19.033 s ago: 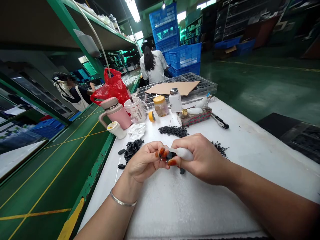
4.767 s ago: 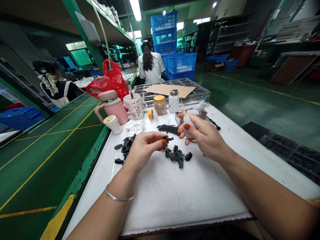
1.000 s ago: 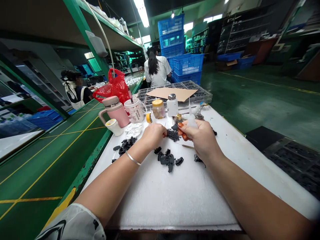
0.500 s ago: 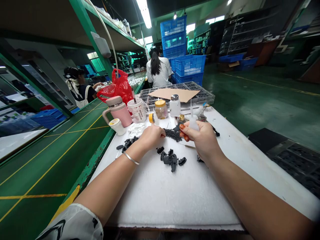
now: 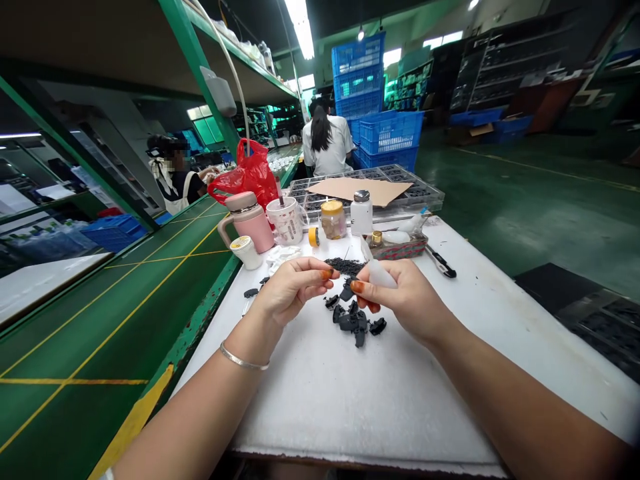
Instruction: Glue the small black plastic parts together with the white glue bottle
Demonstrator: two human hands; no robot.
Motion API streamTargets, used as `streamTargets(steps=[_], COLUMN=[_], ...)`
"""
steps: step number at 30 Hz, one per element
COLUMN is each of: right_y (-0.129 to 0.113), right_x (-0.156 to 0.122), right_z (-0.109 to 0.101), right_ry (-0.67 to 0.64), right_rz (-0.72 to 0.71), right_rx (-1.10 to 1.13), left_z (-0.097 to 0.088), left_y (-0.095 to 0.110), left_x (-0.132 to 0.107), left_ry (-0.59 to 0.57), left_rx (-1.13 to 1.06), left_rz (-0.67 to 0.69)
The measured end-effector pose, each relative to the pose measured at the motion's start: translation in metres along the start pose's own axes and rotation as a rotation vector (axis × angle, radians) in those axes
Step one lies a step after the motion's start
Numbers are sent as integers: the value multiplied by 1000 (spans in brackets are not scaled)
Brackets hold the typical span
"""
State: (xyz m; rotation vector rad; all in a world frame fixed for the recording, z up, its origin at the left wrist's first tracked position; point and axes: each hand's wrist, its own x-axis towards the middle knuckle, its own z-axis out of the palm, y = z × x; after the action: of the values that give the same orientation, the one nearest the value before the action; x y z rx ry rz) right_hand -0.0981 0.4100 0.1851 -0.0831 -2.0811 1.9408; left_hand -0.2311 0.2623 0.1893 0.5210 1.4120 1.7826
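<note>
My left hand (image 5: 300, 287) is closed in a pinch over the white table. What its stained fingertips hold is too small to make out. Facing it, my right hand (image 5: 395, 293) is wrapped round a small white squeeze bottle (image 5: 383, 275), its nozzle tilted up and to the left. A black plastic part (image 5: 347, 289) shows at the right fingertips; it appears to be held there too. Just below both hands lies a loose cluster of black plastic parts (image 5: 353, 321). Behind the fingers is a pile of tiny black pieces (image 5: 345, 266).
A small tray (image 5: 400, 251) of bottles and a utility knife (image 5: 441, 261) lie at right. Along the back stand a pink flask (image 5: 253, 223), a mug (image 5: 286, 223), a yellow-lidded jar (image 5: 333, 220) and a white bottle (image 5: 361, 213). A green conveyor (image 5: 150, 300) runs at left. Two people sit beyond.
My left hand has lifted from beside the pile of tiny pieces, its fingers now pinched near my right hand. My right hand has come lower and left, with the bottle tipped left.
</note>
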Motion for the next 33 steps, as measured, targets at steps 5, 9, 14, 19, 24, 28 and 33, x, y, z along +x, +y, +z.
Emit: streamTargets(steps=[5, 9, 14, 19, 24, 28, 33], right_y=[-1, 0, 0, 0, -2, -2, -2], right_x=[-3, -3, -4, -5, -5, -5, -5], right_z=[2, 3, 5, 8, 9, 8, 7], right_ry=[-38, -62, -82, -91, -99, -105, -105], right_rz=[17, 17, 46, 68, 75, 62, 64], right_rx=[16, 9, 16, 24, 26, 11, 13], left_z=[-4, -7, -10, -7, -3, -2, -4], left_y=[-6, -12, -19, -23, -25, -25, -22], left_x=[-4, -5, -6, -9, -12, -13, -14], left_ry=[-58, -114, -140, -147, -175, -188, -182], left_rx=[-156, -205, -194, -187, -172, -167, -194], left_rz=[-14, -33, -51, -34, -64, -73, -56])
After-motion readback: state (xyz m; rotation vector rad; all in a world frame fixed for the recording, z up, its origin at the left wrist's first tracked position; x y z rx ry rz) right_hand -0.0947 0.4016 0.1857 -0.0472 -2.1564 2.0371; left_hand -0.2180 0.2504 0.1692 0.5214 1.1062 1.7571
